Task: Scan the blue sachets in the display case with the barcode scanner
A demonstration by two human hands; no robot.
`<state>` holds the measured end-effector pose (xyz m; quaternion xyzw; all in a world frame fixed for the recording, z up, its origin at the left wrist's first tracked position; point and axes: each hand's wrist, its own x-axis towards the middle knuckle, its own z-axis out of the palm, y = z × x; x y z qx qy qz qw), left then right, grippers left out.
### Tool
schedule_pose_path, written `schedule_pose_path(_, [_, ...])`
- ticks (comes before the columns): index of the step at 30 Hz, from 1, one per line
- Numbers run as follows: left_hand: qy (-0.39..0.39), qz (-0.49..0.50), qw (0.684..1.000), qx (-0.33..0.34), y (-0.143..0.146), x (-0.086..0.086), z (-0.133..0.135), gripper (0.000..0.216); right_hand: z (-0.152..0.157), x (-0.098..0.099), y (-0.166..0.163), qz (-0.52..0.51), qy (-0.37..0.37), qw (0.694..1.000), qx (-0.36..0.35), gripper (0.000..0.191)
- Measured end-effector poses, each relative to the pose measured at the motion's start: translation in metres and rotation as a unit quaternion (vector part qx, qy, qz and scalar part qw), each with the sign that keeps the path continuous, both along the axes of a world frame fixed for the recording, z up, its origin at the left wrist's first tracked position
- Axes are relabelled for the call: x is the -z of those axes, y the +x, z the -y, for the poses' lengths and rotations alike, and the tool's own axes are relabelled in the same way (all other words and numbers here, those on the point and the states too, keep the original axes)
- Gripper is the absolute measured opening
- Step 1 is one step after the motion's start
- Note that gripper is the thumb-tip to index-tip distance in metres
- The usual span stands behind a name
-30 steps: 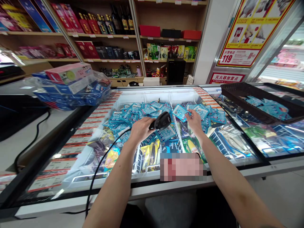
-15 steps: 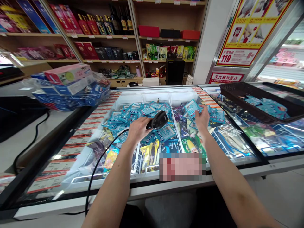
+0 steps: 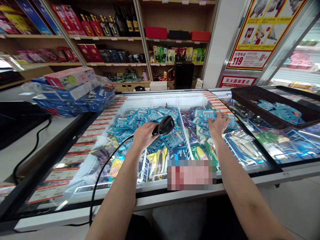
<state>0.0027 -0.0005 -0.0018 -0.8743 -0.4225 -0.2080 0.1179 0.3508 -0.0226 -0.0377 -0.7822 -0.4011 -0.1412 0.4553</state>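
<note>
My left hand [image 3: 145, 136] is closed around the handle of a black barcode scanner [image 3: 166, 125], its head tilted to the right over a heap of small blue packets [image 3: 140, 120]. A black cable [image 3: 106, 165] runs from the scanner down past my left forearm. My right hand [image 3: 219, 124] rests on a smaller group of blue packets [image 3: 203, 117] at the right, fingers spread and palm down. Its fingertips touch the packets there; I see none lifted. The packets appear to lie on the glass top of a chest freezer [image 3: 150, 196].
A brown basket [image 3: 271, 116] with more blue packets stands at the right. Plastic-wrapped boxes [image 3: 75, 91] sit on the left. Bagged frozen goods [image 3: 157, 160] show through the glass, and stocked shelves [image 3: 107, 38] line the back wall.
A blue packet that my right hand held raised by its edge now lies flat among the others. That hand has shifted slightly right. The scanner has barely moved.
</note>
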Motion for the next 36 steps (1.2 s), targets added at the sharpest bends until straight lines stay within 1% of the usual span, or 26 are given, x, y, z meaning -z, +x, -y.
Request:
schedule_pose_path(2, [0.003,-0.001,1.0,0.002,0.0,0.0,0.0,0.035,0.001,0.001,-0.003,0.023,-0.008,1.0,-0.002,0.038])
schedule_pose_path(5, [0.004,-0.002,1.0,0.002,-0.001,0.0,0.0,0.036,0.001,0.004,-0.006,0.058,-0.026,0.997,-0.051,0.031])
schedule_pose_path(7, [0.006,-0.004,1.0,-0.002,-0.001,0.0,-0.001,0.035,0.0,0.007,-0.007,0.074,-0.043,0.994,-0.07,0.028])
schedule_pose_path(10, [0.014,-0.004,1.0,-0.01,-0.003,0.001,-0.002,0.035,-0.001,0.007,-0.009,0.089,-0.057,0.992,-0.07,0.028])
schedule_pose_path(12, [0.021,0.0,1.0,-0.018,-0.003,0.002,-0.002,0.035,0.0,0.005,-0.012,0.101,-0.055,0.99,-0.086,0.031])
schedule_pose_path(14, [0.031,0.008,0.999,-0.028,-0.004,0.001,-0.002,0.033,0.0,0.002,-0.019,0.114,-0.052,0.983,-0.137,0.033])
schedule_pose_path(16, [0.038,0.016,0.998,-0.04,-0.005,0.0,-0.002,0.031,-0.001,0.0,-0.029,0.118,-0.059,0.967,-0.218,0.034])
schedule_pose_path(19, [0.038,0.018,0.998,-0.054,-0.005,-0.001,-0.001,0.031,0.0,0.0,-0.046,0.116,-0.095,0.926,-0.346,0.036])
schedule_pose_path(20, [0.038,0.016,0.998,-0.056,-0.005,-0.001,-0.001,0.031,0.0,0.0,-0.051,0.122,-0.108,0.912,-0.377,0.038])
schedule_pose_path(22, [0.041,0.011,0.997,-0.061,-0.004,-0.001,-0.001,0.031,0.003,0.0,-0.061,0.139,-0.134,0.889,-0.414,0.042])
schedule_pose_path(26, [0.046,0.006,0.997,-0.06,-0.004,0.0,-0.001,0.031,0.011,0.001,-0.074,0.168,-0.172,0.869,-0.432,0.058])
schedule_pose_path(29, [0.046,0.002,0.997,-0.056,-0.004,0.001,-0.002,0.031,0.013,0.002,-0.076,0.189,-0.178,0.863,-0.433,0.076])
schedule_pose_path(31, [0.046,0.001,0.997,-0.055,-0.004,0.002,-0.002,0.031,0.012,0.003,-0.073,0.197,-0.18,0.863,-0.429,0.081])
schedule_pose_path(33, [0.045,0.005,0.998,-0.054,-0.004,0.002,-0.002,0.031,0.008,0.004,-0.068,0.197,-0.183,0.869,-0.416,0.074])
schedule_pose_path(36, [0.041,0.013,0.998,-0.052,-0.003,0.002,-0.002,0.031,0.002,0.007,-0.06,0.192,-0.182,0.883,-0.389,0.053])
